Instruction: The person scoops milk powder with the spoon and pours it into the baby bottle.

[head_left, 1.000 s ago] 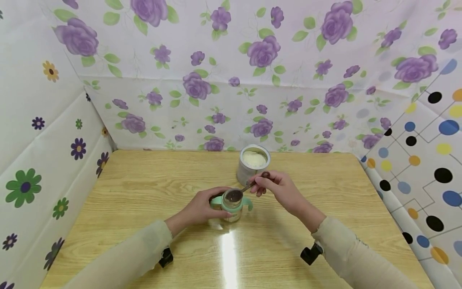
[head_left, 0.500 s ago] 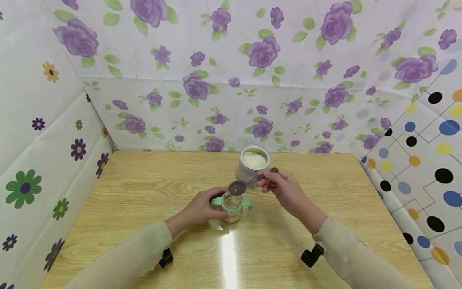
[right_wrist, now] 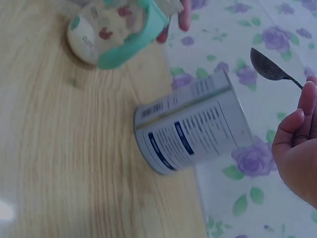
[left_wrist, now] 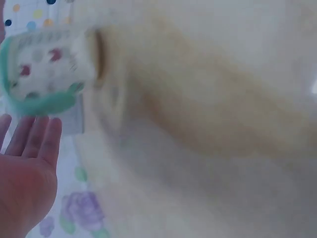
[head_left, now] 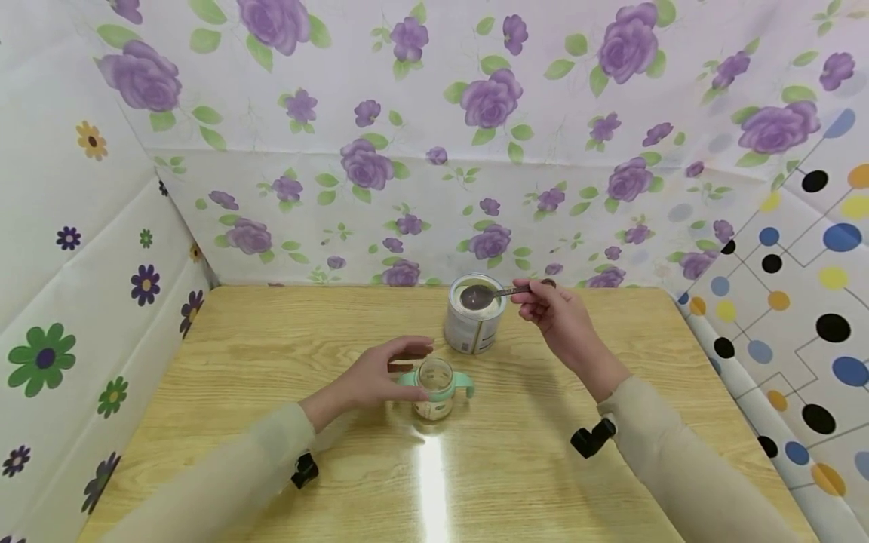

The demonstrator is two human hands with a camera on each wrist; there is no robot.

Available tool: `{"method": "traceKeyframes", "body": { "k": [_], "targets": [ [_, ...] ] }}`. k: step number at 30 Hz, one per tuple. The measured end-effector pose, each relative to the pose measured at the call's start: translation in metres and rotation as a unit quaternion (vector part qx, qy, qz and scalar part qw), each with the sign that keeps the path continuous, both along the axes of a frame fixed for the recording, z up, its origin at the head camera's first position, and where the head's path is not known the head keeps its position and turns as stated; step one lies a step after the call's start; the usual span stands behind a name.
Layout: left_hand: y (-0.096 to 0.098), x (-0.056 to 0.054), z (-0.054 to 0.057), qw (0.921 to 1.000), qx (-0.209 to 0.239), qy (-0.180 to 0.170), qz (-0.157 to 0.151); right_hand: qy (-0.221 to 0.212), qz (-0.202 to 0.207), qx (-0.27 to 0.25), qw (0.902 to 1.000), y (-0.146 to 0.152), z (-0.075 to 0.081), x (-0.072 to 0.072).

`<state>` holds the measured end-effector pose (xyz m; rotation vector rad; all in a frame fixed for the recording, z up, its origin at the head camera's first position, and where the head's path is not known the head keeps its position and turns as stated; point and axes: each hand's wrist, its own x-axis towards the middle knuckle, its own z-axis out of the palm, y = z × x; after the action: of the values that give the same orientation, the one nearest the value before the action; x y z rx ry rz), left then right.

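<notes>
Right hand [head_left: 558,318], right of centre in the head view, pinches the handle of a dark metal spoon [head_left: 490,292] between thumb and curled fingers, and the spoon's bowl hangs over the open mouth of a silver powder tin [head_left: 472,326] that stands upright on the wooden table [head_left: 271,354] near its far edge. In the right wrist view the same spoon [right_wrist: 270,66] shows in the upper right, its bowl above the tin [right_wrist: 193,128], whose label carries blue and dark print, with the right hand [right_wrist: 297,148] at the right edge. Pale powder fills the tin near its rim, partly hidden by the spoon's bowl. Left hand [head_left: 376,373], just left of the frame's centre, is spread with straight, relaxed fingers and lies just beside a small clear baby bottle [head_left: 435,389] with a mint-green collar and side handles; whether the fingertips touch the bottle cannot be told. The bottle stands upright and open-topped, nearer the person than the tin and a little left of it, the two apart. In the blurred left wrist view the bottle [left_wrist: 47,67] sits in the upper left and the open left hand [left_wrist: 25,168] in the lower left, clear of it. Flowered purple cloth [head_left: 434,113] backs the table, with a dotted cloth [head_left: 801,249] at the right.
</notes>
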<state>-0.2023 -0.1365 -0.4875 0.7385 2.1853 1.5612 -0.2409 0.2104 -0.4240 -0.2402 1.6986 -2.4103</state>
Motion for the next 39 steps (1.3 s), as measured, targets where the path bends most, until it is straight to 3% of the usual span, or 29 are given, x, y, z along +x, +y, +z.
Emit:
{"method": "traceKeyframes", "body": {
  "k": [8,14,19,28,39],
  "targets": [
    [-0.002,-0.033,0.026,0.9996,0.01,0.017,0.022,0.017,-0.026,0.059,0.9978,0.01,-0.008,-0.017],
    [0.011,-0.062,0.03,0.9986,0.0,0.033,0.04,0.034,-0.042,0.107,0.9927,0.014,-0.013,-0.023],
    [0.023,-0.079,0.028,0.9985,-0.014,0.032,0.042,0.037,-0.046,0.126,0.9903,0.016,-0.017,-0.027],
    [0.043,-0.103,0.009,0.9982,-0.029,0.036,0.037,0.043,-0.051,0.147,0.9869,0.017,-0.019,-0.026],
    [0.071,-0.112,-0.003,0.9995,-0.022,0.015,0.015,0.05,-0.061,0.167,0.9828,0.017,-0.016,-0.026]
  ]
}}
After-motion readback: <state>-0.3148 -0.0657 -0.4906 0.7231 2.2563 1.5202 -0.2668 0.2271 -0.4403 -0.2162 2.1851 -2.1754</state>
